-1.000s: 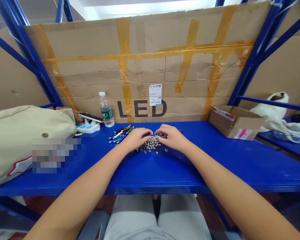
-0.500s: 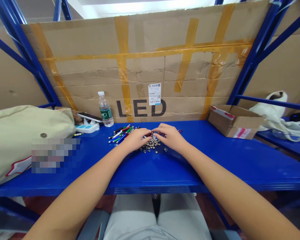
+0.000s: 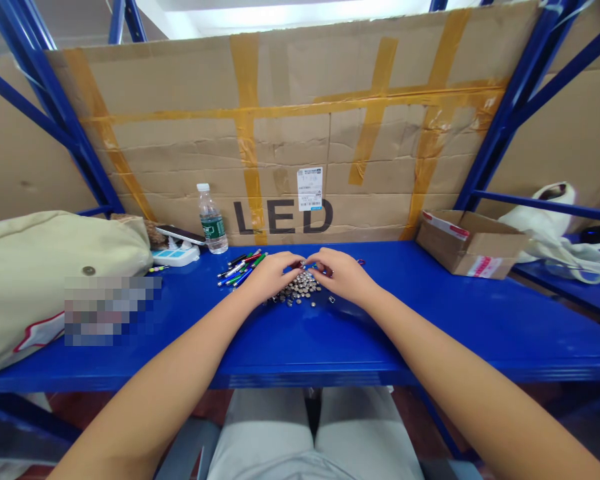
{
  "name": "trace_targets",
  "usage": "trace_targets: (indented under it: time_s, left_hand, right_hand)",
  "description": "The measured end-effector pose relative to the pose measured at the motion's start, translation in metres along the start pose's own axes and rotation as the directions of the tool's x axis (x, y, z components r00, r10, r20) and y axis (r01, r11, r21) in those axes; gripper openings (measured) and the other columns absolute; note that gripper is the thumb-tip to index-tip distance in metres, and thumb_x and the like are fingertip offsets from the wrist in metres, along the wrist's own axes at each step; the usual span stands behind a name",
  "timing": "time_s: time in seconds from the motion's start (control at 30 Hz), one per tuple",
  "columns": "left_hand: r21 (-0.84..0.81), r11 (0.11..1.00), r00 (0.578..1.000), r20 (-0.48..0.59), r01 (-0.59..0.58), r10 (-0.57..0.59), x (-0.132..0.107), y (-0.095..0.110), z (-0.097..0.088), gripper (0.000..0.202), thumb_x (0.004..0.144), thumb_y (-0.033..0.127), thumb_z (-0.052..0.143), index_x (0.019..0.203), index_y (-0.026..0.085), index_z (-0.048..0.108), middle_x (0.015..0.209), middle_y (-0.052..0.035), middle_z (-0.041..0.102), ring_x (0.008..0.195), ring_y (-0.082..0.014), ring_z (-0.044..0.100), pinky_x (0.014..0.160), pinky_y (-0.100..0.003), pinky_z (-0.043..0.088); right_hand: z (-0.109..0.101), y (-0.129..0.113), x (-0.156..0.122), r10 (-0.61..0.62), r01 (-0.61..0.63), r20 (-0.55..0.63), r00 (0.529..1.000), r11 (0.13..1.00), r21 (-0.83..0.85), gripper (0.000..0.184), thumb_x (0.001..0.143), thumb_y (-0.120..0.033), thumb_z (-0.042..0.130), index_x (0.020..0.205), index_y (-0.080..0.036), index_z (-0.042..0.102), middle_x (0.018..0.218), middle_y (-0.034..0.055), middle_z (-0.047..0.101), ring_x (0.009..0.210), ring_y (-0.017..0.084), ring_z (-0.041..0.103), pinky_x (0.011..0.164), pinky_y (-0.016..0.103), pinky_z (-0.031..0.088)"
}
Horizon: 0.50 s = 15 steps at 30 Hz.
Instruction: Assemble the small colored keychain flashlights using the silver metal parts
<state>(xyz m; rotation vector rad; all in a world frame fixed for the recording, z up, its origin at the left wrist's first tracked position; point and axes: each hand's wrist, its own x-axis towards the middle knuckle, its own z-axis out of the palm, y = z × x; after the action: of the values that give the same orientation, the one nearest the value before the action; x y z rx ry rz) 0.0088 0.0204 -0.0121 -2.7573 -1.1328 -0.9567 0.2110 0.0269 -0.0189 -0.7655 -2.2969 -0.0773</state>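
Observation:
My left hand [image 3: 274, 275] and my right hand [image 3: 344, 275] meet fingertip to fingertip above a pile of small round silvery metal pieces [image 3: 305, 288]. The fingers of both are curled into a pinch; something tiny and shiny shows at the left fingertips, too small to name. Whatever sits between the right fingertips is mostly hidden. Just left of my left hand lies a heap of pens [image 3: 240, 269] in blue, green, red and black. A small loose metal piece [image 3: 332, 300] rests below my right hand, and a red looped item [image 3: 361, 262] shows beyond it.
The blue table [image 3: 300, 347] ends at a cardboard wall [image 3: 290, 147]. A water bottle [image 3: 212, 223], a phone [image 3: 180, 234] and a white power strip [image 3: 176, 256] stand at back left, near a cream bag [image 3: 55, 260]. An open cardboard box [image 3: 470, 243] sits at the right.
My fingers have shifted slightly and remain pinched over the pile. More of the round metal pieces shows between my hands. The other things have stayed in place.

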Motion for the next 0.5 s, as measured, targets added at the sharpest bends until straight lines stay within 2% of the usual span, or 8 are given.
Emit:
trace_targets:
  time_s: [0.23, 0.33, 0.5]
  left_hand:
    - [0.061, 0.998, 0.999, 0.039, -0.029, 0.027, 0.0001, -0.0035, 0.0007, 0.018, 0.086, 0.022, 0.052, 0.100, 0.020, 0.063, 0.097, -0.0033, 0.066, 0.090, -0.0176, 0.059, 0.079, -0.029, 0.045]
    - [0.078, 0.997, 0.998, 0.061, -0.024, 0.019, 0.0002, -0.0037, 0.0012, 0.018, 0.087, 0.023, 0.051, 0.100, 0.019, 0.063, 0.095, -0.0038, 0.066, 0.089, -0.0185, 0.059, 0.079, -0.030, 0.045]
    - [0.073, 0.997, 0.999, 0.046, 0.015, -0.018, 0.0005, -0.0046, 0.0011, 0.022, 0.087, 0.027, 0.050, 0.104, 0.020, 0.063, 0.100, -0.0042, 0.067, 0.092, -0.0184, 0.060, 0.081, -0.030, 0.045]
  right_hand:
    - [0.0003, -0.0057, 0.0005, 0.007, 0.004, 0.078, 0.997, 0.990, -0.143, 0.022, 0.087, -0.024, 0.049, 0.105, -0.021, 0.061, 0.086, 0.0047, 0.062, 0.073, 0.015, 0.054, 0.067, 0.026, 0.034]
    - [0.0000, -0.0075, 0.0005, 0.027, -0.016, 0.102, 0.994, 0.994, -0.107, 0.022, 0.086, -0.022, 0.049, 0.105, -0.020, 0.060, 0.083, 0.0037, 0.062, 0.070, 0.014, 0.053, 0.066, 0.026, 0.034]
    - [-0.0006, -0.0032, -0.0008, 0.130, -0.131, 0.066, 0.989, 0.991, 0.006, 0.017, 0.081, -0.018, 0.052, 0.096, -0.019, 0.060, 0.073, 0.0003, 0.058, 0.067, 0.013, 0.051, 0.061, 0.023, 0.035]
